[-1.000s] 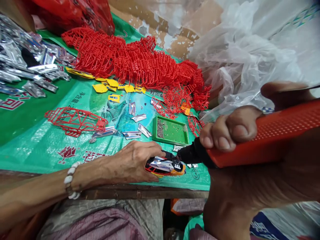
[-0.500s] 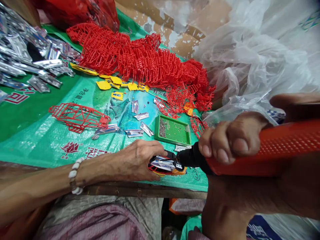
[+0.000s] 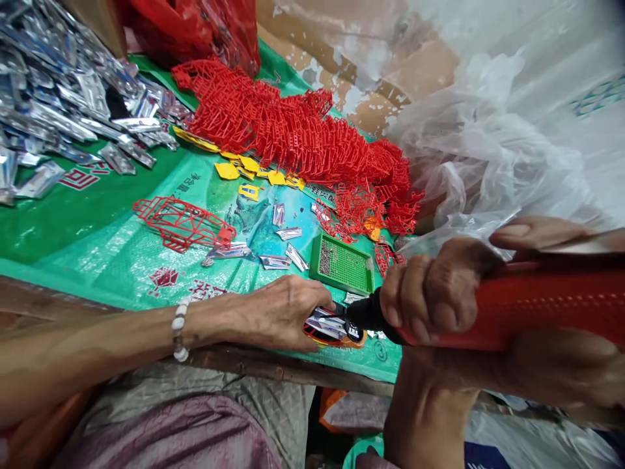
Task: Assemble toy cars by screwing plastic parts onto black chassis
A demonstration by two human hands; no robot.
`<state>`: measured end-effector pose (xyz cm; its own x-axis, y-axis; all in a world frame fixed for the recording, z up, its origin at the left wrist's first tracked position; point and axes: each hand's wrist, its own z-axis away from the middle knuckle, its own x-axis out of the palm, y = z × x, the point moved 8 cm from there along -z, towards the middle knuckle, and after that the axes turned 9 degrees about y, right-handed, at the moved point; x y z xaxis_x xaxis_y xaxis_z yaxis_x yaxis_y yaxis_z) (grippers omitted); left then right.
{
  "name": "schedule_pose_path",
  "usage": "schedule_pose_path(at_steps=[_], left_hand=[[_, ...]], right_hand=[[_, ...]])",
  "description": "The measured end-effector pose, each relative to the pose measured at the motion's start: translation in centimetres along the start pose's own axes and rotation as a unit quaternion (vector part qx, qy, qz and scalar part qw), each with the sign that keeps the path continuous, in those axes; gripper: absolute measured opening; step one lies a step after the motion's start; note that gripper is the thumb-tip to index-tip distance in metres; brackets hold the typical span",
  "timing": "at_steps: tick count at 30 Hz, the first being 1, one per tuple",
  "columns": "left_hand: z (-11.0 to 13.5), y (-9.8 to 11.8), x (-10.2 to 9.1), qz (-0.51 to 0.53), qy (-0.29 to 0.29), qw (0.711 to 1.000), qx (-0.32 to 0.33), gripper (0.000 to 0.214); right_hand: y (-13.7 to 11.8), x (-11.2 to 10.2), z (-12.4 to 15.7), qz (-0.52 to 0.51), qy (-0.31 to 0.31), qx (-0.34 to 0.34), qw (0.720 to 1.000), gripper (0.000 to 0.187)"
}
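Observation:
My left hand (image 3: 288, 309) grips a toy car body (image 3: 328, 327) with silver panels and red and yellow parts, near the table's front edge. My right hand (image 3: 439, 286) is wrapped around a red electric screwdriver (image 3: 537, 303) with a black nose, held level. Its tip meets the car, though the exact contact point is too small to make out. Just beyond the car sits a green tray (image 3: 366, 284) with small screws (image 3: 331, 257) inside. A red plastic frame (image 3: 185, 221) and several silver panels (image 3: 274, 262) lie farther to the left.
Red plastic frames (image 3: 293, 133) form a long heap across the back. Silver parts (image 3: 58, 98) are piled at the far left. Yellow pieces (image 3: 249, 163) lie in front of the red heap. Clear plastic bags (image 3: 478, 143) crowd the right side, and a red bag (image 3: 195, 32) stands behind.
The view has shifted, so the table's contents appear farther right and mostly lower. Both hands keep their hold, with the screwdriver still at the car.

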<state>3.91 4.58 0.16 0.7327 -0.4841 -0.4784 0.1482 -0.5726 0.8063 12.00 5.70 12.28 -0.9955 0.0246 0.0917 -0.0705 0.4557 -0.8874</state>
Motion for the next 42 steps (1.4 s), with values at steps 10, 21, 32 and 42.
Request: schedule_pose_path(at_steps=[10, 21, 32, 42], left_hand=[[0.7, 0.3, -0.1, -0.011, 0.003, 0.999, 0.043, 0.033], [0.1, 0.0, -2.0, 0.015, 0.094, 0.995, 0.038, 0.036], [0.2, 2.1, -3.3, -0.129, 0.116, 0.968, 0.180, 0.027], [2.4, 5.5, -1.9, -0.279, 0.128, 0.893, 0.330, 0.024]], right_hand=[[-1.3, -1.9, -1.7, -0.029, 0.087, -0.004, 0.996, 0.034], [2.6, -10.4, 3.9, 0.364, 0.200, -0.009, 0.910, 0.053], [11.2, -7.9, 8.8, 0.130, 0.114, 0.322, 0.931, 0.047], [9.3, -9.3, 8.7, 0.006, 0.318, 0.292, 0.902, 0.043]])
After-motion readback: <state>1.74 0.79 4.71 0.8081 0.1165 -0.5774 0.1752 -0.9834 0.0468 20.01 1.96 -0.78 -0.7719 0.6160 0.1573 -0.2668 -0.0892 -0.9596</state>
